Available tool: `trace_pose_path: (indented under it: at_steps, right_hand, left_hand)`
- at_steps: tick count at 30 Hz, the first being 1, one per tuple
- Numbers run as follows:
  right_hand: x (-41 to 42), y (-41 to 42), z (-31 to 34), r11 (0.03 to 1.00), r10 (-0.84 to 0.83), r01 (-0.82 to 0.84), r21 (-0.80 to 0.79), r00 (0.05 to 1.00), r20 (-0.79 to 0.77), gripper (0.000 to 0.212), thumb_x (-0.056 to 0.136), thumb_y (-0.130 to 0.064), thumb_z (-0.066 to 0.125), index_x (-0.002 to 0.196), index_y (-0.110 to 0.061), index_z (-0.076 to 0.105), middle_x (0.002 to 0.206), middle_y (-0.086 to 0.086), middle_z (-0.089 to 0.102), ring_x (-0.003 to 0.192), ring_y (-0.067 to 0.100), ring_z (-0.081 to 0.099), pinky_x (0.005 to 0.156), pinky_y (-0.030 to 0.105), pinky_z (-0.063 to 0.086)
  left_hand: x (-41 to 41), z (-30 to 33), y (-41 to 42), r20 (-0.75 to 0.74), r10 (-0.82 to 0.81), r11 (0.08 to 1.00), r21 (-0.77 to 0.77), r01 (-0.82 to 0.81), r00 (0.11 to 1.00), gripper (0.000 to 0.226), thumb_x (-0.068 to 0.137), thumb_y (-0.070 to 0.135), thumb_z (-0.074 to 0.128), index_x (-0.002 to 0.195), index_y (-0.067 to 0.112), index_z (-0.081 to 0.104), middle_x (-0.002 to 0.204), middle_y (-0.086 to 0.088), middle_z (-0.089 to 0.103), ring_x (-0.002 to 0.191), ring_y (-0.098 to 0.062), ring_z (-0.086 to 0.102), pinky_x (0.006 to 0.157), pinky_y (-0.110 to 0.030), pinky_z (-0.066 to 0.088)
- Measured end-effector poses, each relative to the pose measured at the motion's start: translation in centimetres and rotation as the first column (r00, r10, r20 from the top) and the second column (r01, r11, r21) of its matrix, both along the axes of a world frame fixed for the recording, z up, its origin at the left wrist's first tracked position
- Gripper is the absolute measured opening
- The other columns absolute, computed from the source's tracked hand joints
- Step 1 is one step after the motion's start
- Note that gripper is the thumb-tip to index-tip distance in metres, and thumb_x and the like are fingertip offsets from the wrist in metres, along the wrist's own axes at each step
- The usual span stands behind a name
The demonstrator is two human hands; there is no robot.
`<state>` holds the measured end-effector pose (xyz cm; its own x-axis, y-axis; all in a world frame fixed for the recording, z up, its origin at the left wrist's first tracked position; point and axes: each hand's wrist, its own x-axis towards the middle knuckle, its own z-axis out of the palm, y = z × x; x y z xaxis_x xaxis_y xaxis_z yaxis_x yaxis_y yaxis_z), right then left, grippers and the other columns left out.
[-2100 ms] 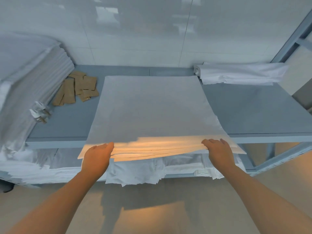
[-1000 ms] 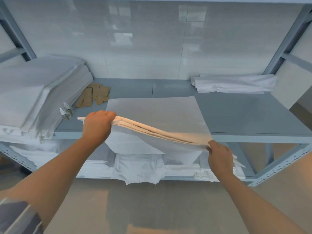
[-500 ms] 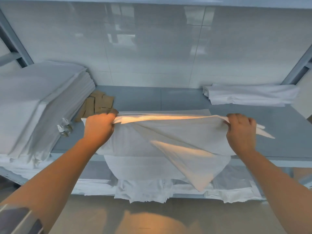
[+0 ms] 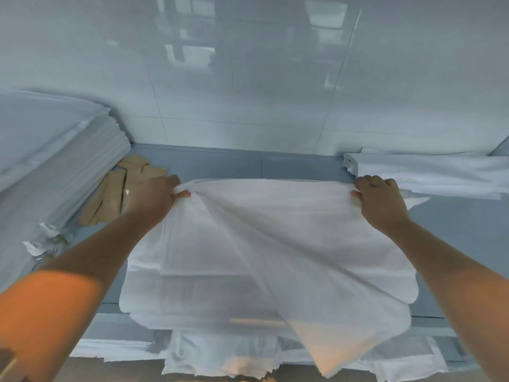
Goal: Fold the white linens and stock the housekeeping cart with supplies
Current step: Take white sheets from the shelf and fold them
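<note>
white linen [image 4: 275, 244] pinched at far corners by left hand [image 4: 154, 199] and right hand [image 4: 381, 205], above shelf [image 4: 454, 232]. risk judged: slack layers sag off front edge, fold misaligned.

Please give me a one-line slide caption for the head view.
Both hands, left and right, grip a white sheet over the grey shelf.
</note>
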<state>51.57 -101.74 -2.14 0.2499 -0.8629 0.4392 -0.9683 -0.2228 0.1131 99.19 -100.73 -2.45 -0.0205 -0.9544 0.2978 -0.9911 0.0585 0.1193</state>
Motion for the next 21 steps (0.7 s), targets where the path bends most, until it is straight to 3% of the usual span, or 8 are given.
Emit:
trace_pose_path:
  at_steps: [4,8,12,15,18,21]
  right_hand:
    - [0.0,-5.0,-7.1,0.976,-0.012,0.020,0.218,0.999,-0.037,0.021,0.098,-0.019,0.050,0.113,-0.010,0.060,0.111,0.007,0.066,0.102,0.029,0.059,0.087,0.038,0.031]
    - [0.4,-7.6,-12.6,0.933,-0.081,0.081,0.352,0.997,-0.014,0.024,0.098,-0.026,0.049,0.115,-0.014,0.059,0.117,0.008,0.064,0.112,0.027,0.055,0.089,0.036,0.030]
    - [0.3,-8.7,-12.5,0.896,-0.084,0.010,0.444,0.985,0.148,0.016,0.097,-0.029,0.053,0.097,-0.014,0.061,0.108,0.013,0.065,0.106,0.032,0.057,0.079,0.035,0.036]
    - [0.9,-9.5,-11.3,0.837,-0.143,0.080,0.542,0.987,0.076,0.026,0.098,-0.038,0.047,0.079,-0.021,0.047,0.096,0.008,0.064,0.099,0.029,0.060,0.076,0.033,0.034]
    - [1.9,-9.2,-11.8,0.904,-0.245,0.268,0.334,0.963,-0.109,0.025,0.094,-0.042,0.051,0.090,-0.017,0.056,0.101,0.007,0.061,0.104,0.027,0.056,0.096,0.042,0.030]
    - [3.3,-7.6,-12.9,0.951,-0.259,0.246,0.190,0.965,0.049,0.031,0.087,-0.029,0.065,0.111,-0.009,0.060,0.121,0.015,0.054,0.117,0.035,0.046,0.109,0.053,0.017]
  left_hand:
    - [0.1,-6.7,-4.3,-0.002,0.004,0.970,0.245,-0.003,1.000,0.037,0.090,0.055,0.053,0.075,0.020,0.049,0.070,0.003,0.054,0.074,-0.023,0.056,0.059,-0.032,0.033]
    - [0.6,-11.9,-6.4,-0.012,0.009,0.952,0.307,-0.005,1.000,0.035,0.092,0.054,0.048,0.084,0.021,0.057,0.079,0.004,0.059,0.086,-0.022,0.059,0.065,-0.032,0.039]
    - [1.9,-12.2,-7.3,-0.150,-0.018,0.929,0.363,0.072,0.989,0.042,0.092,0.060,0.043,0.076,0.022,0.055,0.069,0.004,0.058,0.069,-0.017,0.055,0.064,-0.035,0.044]
    - [2.1,-11.0,-8.5,-0.183,0.003,0.903,0.423,0.076,0.983,0.040,0.095,0.051,0.044,0.079,0.016,0.054,0.071,-0.001,0.057,0.071,-0.021,0.055,0.059,-0.032,0.036]
    - [0.7,-11.0,-8.5,-0.001,0.091,0.950,0.300,-0.087,0.996,0.027,0.094,0.044,0.050,0.089,0.018,0.055,0.087,-0.002,0.060,0.090,-0.027,0.058,0.071,-0.033,0.039]
    - [-2.2,-11.7,-6.5,0.113,0.132,0.991,-0.003,-0.133,0.985,0.023,0.086,0.017,0.062,0.109,0.018,0.058,0.111,-0.007,0.057,0.107,-0.031,0.052,0.095,-0.047,0.033]
